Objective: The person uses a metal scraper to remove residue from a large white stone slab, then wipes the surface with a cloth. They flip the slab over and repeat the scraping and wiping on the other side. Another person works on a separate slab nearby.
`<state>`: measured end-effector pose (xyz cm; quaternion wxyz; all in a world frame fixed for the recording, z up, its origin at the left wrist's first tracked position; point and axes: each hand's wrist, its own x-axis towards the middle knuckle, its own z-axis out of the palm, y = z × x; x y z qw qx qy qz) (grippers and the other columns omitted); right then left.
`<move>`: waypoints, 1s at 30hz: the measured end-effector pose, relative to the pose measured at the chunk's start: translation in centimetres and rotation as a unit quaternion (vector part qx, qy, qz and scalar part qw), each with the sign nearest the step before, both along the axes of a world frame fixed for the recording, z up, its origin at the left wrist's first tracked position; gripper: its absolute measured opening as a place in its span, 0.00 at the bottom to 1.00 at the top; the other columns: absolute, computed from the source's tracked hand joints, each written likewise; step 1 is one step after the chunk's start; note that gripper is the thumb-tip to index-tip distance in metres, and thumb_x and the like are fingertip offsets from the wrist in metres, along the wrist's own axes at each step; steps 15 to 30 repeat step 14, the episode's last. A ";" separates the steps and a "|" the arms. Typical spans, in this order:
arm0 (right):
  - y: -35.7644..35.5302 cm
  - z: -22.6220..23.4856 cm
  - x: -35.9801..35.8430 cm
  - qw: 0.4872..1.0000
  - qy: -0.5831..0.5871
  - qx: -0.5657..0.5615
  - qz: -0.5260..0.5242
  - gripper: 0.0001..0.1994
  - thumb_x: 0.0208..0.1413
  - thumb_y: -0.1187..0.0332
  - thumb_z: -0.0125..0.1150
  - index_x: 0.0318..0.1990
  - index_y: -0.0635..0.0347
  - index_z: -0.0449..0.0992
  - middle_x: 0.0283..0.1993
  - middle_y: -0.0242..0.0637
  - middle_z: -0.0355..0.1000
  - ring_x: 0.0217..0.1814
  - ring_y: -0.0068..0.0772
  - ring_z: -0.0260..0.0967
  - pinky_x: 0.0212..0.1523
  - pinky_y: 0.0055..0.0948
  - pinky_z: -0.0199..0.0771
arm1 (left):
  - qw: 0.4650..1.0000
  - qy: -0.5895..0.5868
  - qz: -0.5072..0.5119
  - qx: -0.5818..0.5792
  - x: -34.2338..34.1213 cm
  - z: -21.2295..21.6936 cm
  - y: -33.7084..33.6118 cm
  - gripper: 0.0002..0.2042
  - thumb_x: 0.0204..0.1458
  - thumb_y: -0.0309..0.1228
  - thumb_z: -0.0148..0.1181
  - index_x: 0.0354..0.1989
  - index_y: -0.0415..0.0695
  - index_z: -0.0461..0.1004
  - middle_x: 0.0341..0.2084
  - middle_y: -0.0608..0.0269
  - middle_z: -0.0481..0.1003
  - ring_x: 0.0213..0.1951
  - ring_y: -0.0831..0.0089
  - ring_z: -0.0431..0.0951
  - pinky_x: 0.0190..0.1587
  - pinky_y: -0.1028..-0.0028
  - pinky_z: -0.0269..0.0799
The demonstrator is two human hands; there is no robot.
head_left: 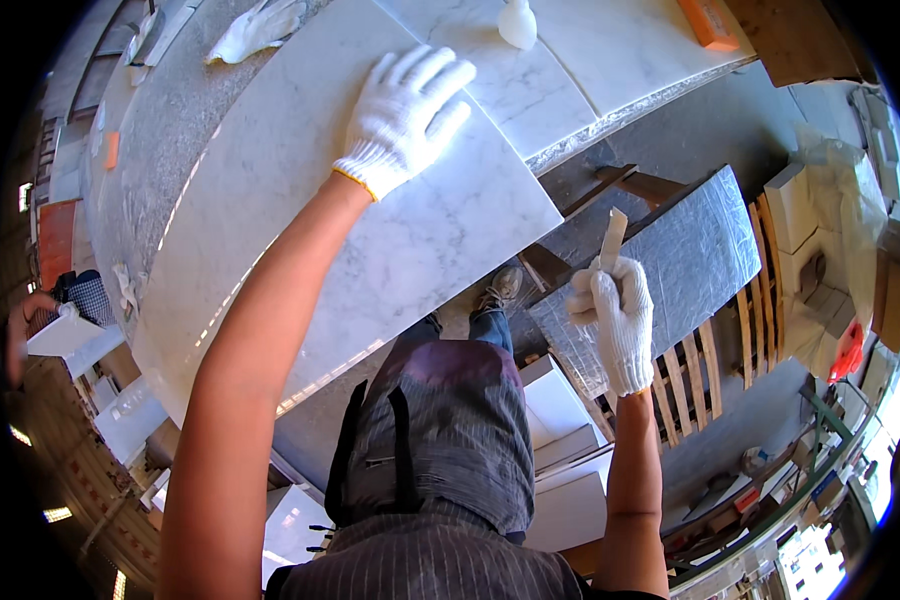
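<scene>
My left hand (400, 115) wears a white knit glove with a yellow cuff edge. It rests palm down, fingers spread, on a pale grey-veined marble slab (420, 245). My right hand (620, 315), gloved alike, is raised to the right of the slab, away from its edge. Its fingers are closed around a flat, light-coloured strip (613, 238) that sticks up past them; whether it is a scraper blade I cannot tell. Beyond my left hand, a small white bottle (517, 24) stands on an adjoining marble piece (590, 60).
An orange block (708, 24) lies at the far right of the marble. A loose white glove (258, 30) lies at far left. To my right stand a plastic-covered grey slab (680, 245), a wooden pallet (700, 375) and cardboard boxes (795, 215). Another person's arm (20, 325) shows at left.
</scene>
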<state>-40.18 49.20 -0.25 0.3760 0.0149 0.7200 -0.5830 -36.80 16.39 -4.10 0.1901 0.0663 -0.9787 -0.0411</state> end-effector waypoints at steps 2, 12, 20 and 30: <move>-0.1 0.4 -0.9 0.995 0.050 0.036 0.072 0.06 0.65 0.72 0.49 0.46 0.63 0.66 0.32 0.40 0.74 0.28 0.23 0.73 0.28 0.26 0.74 | 0.997 -0.016 -0.076 -0.011 -0.2 0.2 0.5 0.17 0.56 0.41 0.56 0.51 0.49 0.73 0.55 0.59 0.69 0.59 0.56 0.65 0.62 0.53 0.56; -0.6 0.6 -3.4 0.849 0.382 0.186 0.313 0.20 0.60 0.69 0.56 0.60 0.54 0.67 0.42 0.48 0.78 0.39 0.44 0.80 0.37 0.32 0.79 | 0.995 -0.035 -0.086 0.019 -0.3 0.4 2.0 0.14 0.55 0.39 0.58 0.47 0.46 0.72 0.47 0.58 0.70 0.57 0.56 0.66 0.62 0.51 0.54; -0.1 0.4 -3.3 0.842 0.372 0.203 0.333 0.22 0.61 0.67 0.57 0.63 0.51 0.66 0.47 0.48 0.77 0.43 0.43 0.80 0.37 0.28 0.79 | 0.994 -0.056 -0.093 0.015 -0.2 0.7 2.2 0.16 0.54 0.40 0.59 0.48 0.46 0.71 0.48 0.57 0.70 0.57 0.56 0.65 0.61 0.51 0.55; -0.1 0.4 -3.3 0.842 0.372 0.203 0.333 0.22 0.61 0.67 0.57 0.63 0.51 0.66 0.47 0.48 0.77 0.43 0.43 0.80 0.37 0.28 0.79 | 0.994 -0.056 -0.093 0.015 -0.2 0.7 2.2 0.16 0.54 0.40 0.59 0.48 0.46 0.71 0.48 0.57 0.70 0.57 0.56 0.65 0.61 0.51 0.55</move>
